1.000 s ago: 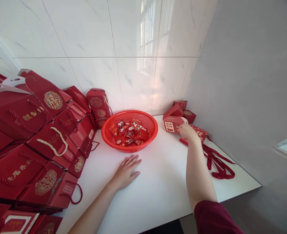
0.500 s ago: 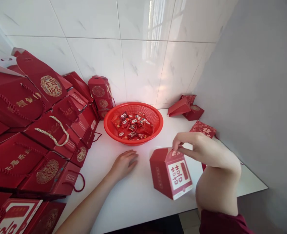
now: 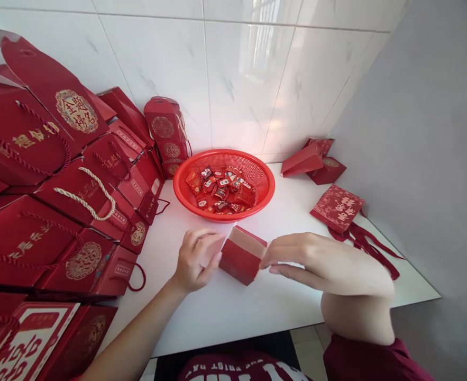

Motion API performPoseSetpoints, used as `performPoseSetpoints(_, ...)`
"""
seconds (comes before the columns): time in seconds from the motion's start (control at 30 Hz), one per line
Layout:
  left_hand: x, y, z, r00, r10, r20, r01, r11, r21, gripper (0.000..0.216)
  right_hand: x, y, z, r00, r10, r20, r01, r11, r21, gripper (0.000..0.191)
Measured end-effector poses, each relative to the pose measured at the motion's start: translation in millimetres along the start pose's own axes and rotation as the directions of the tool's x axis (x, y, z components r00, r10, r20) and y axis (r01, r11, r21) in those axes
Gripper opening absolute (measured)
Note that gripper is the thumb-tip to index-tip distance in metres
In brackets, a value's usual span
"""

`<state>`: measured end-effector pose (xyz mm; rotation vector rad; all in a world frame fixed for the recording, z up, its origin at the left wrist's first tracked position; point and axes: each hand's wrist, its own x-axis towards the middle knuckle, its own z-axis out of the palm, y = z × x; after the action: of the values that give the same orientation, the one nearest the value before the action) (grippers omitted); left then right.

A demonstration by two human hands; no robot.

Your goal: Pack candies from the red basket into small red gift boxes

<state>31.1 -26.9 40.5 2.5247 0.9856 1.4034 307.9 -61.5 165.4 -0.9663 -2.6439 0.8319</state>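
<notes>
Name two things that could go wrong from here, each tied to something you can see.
The small red box is pinched only by fingertips of the left hand and right hand; it might slip or crease. The leaning gift bags could slide toward the basket of candies.

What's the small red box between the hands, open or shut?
Open: the small red box, held tilted between the left hand and the right hand, shows its pale inside at the top.

Small red paper gift box [image 3: 241,255], unfilled, open top with pale inner flap tilted toward the rear, held just above the white counter [image 3: 257,307], near its front edge.
</notes>
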Motion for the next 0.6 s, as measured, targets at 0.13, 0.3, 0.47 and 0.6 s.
performPoseSetpoints(0.13, 0.5, 16.9, 8.0, 0.962, 0.066, 0.265, -0.085, 0.995, 0.059, 0.054, 13.4, 14.9, 16.9, 0.993, 0.104, -0.059, -0.105, 0.994, -0.016, 0.029)
performPoseSetpoints(0.3, -3.2, 14.4, 14.2, 0.967, 0.083, 0.242, -0.099, 0.993, 0.057, 0.031, 10.9, 24.4, 35.6, 0.971, 0.199, -0.134, -0.194, 0.98, 0.053, 0.029)
performPoseSetpoints(0.47, -7.1, 12.9, 13.8, 0.878, 0.471, 0.088, -0.479, 0.869, 0.126, 0.016, 6.4, 25.1, 45.6, 0.91, 0.365, -0.195, -0.383, 0.922, -0.062, 0.036)
performPoseSetpoints(0.6, -4.6, 25.2, 14.2, 0.826, 0.56, 0.065, -0.559, 0.798, 0.225, 0.013, 11.2, 25.4, 49.1, 0.882, 0.408, -0.235, -0.45, 0.879, -0.161, 0.051)
